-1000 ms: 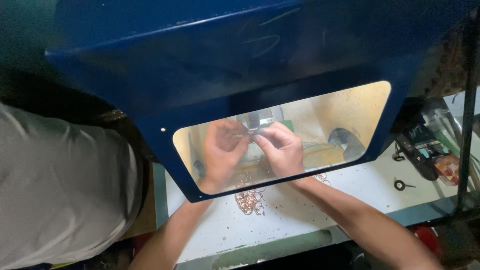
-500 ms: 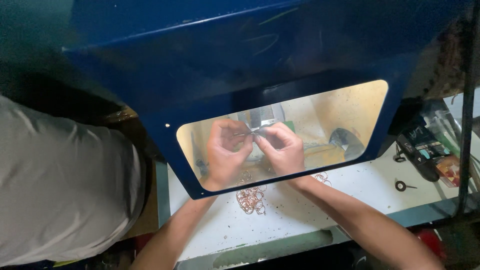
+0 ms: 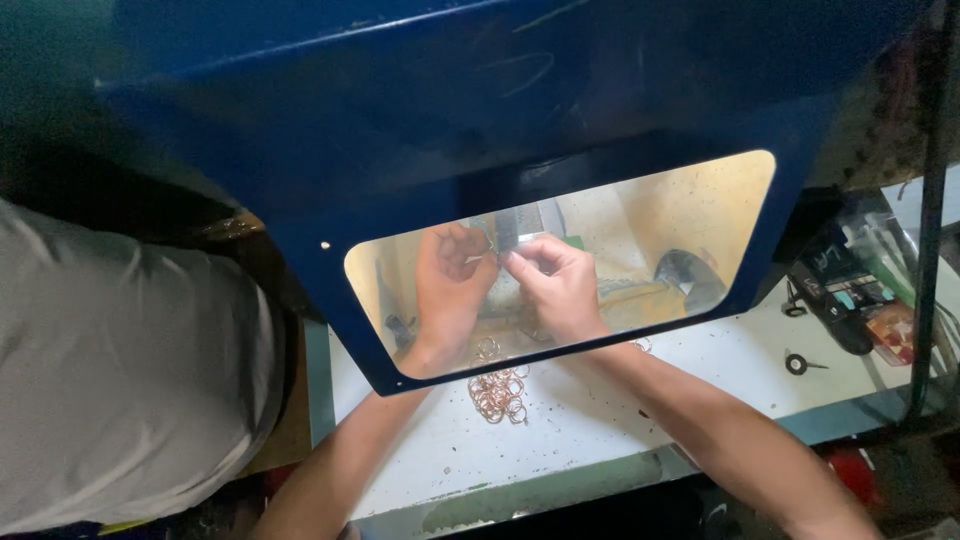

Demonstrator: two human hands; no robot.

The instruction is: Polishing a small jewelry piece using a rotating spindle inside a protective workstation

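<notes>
A dark blue machine guard [image 3: 420,120] with a clear window [image 3: 680,215] stands over the grip. Right of it, perhaps a black hand tool [image 3: 835,300]; left, a grey-shirted person [image 3: 120,390].

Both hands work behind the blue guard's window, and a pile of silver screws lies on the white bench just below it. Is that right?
Not quite. The head view shows the pile is of copper-coloured rings, not silver screws. The rest holds: the left hand and right hand meet behind the window of the blue guard, and the pile lies on the white bench just below it.
</notes>
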